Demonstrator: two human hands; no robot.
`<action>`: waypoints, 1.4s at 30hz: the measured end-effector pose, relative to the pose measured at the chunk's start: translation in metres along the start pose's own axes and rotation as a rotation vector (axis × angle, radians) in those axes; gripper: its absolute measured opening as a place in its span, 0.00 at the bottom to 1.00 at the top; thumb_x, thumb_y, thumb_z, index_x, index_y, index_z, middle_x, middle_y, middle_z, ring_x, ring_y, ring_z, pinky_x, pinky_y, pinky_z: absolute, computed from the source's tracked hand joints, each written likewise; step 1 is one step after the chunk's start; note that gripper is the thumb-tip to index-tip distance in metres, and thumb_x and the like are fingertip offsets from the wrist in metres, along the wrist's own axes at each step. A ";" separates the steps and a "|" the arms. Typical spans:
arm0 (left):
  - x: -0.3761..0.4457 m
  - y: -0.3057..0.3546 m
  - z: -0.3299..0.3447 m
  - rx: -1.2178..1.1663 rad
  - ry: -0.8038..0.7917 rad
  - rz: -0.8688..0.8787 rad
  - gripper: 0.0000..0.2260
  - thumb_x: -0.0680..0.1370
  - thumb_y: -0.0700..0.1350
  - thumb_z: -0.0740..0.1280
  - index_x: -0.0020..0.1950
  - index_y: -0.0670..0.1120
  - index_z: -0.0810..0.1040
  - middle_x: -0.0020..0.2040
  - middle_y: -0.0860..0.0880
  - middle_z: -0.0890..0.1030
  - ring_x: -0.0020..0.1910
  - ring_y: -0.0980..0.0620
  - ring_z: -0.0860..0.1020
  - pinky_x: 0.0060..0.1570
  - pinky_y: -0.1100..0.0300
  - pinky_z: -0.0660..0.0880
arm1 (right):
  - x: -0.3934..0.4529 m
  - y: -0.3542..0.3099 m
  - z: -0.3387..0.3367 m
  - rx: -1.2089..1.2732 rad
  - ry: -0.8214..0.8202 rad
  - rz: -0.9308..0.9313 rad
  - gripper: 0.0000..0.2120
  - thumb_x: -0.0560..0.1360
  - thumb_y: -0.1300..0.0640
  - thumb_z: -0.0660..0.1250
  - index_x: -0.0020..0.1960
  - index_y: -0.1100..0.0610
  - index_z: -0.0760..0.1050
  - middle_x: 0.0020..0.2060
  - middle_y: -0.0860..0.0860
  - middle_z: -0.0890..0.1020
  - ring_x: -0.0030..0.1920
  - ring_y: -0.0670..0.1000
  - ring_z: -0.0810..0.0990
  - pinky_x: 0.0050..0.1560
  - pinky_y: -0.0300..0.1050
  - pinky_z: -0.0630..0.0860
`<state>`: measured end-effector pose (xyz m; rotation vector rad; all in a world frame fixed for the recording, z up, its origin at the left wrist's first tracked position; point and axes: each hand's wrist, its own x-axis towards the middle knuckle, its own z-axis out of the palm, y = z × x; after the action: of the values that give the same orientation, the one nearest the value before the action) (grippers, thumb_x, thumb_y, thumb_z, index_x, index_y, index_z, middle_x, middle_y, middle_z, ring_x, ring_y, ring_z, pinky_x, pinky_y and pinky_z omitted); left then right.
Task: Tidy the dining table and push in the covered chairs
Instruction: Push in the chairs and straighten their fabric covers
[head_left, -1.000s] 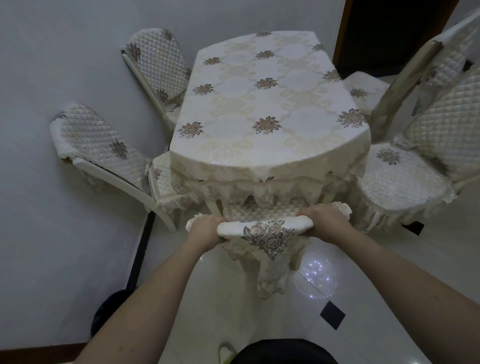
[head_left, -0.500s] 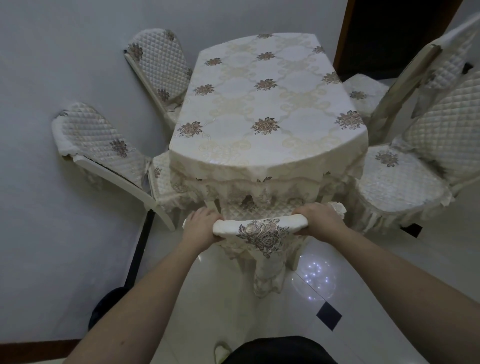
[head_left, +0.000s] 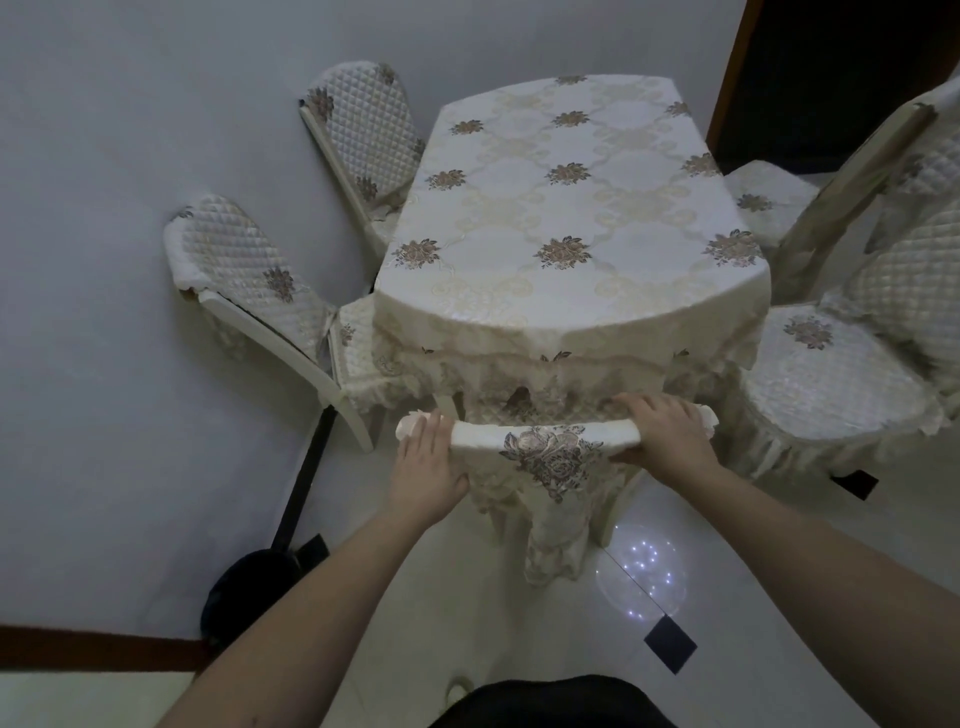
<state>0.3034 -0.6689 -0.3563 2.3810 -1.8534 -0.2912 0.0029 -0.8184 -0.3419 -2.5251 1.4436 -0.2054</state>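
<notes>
You stand at the near end of the dining table (head_left: 566, 223), which is draped in a cream cloth with brown flower motifs and a lace skirt hanging at its edge. Directly in front of you is the near covered chair (head_left: 545, 452), its seat already tucked under the table's skirt so that only the top of its backrest and the drape of its cover show. Your left hand (head_left: 423, 467) lies on the left end of that top rail, fingers extended flat over the fabric rather than curled around it, so it rests there loosely and is not clamped. Your right hand (head_left: 662, 434) wraps over the right end of the rail, fingers across the top and thumb beneath, gripping the covered backrest. On the table's left side, two quilted chairs stand against the wall: the nearer left chair (head_left: 244, 270) with its seat partly under the cloth, and the far left chair (head_left: 363, 124) just beside the table's edge. On the right, the nearer right chair (head_left: 831, 379) has its whole seat exposed, well out from the table, and another right chair (head_left: 769, 202) behind it also shows its seat.
</notes>
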 end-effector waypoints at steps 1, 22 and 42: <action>-0.002 -0.002 -0.002 -0.001 -0.029 0.004 0.38 0.74 0.54 0.66 0.78 0.45 0.50 0.79 0.45 0.52 0.77 0.45 0.49 0.74 0.47 0.51 | -0.001 -0.001 0.001 -0.004 0.000 0.015 0.39 0.59 0.37 0.76 0.65 0.49 0.70 0.57 0.51 0.78 0.58 0.57 0.74 0.59 0.54 0.65; 0.011 -0.021 -0.016 0.170 -0.166 0.234 0.46 0.73 0.71 0.54 0.78 0.43 0.40 0.78 0.39 0.48 0.77 0.41 0.49 0.74 0.47 0.50 | -0.111 -0.077 -0.002 0.112 0.027 0.341 0.38 0.75 0.41 0.62 0.78 0.49 0.46 0.78 0.48 0.49 0.76 0.50 0.52 0.73 0.52 0.56; -0.042 0.250 -0.044 0.106 0.127 0.924 0.27 0.70 0.61 0.59 0.63 0.48 0.77 0.59 0.48 0.80 0.59 0.45 0.78 0.56 0.46 0.74 | -0.293 0.041 -0.088 0.077 0.315 0.698 0.34 0.75 0.36 0.52 0.77 0.48 0.51 0.76 0.51 0.57 0.76 0.52 0.54 0.72 0.49 0.52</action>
<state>0.0665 -0.6913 -0.2592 1.2982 -2.6634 0.0544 -0.1998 -0.5965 -0.2709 -1.8344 2.2770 -0.5280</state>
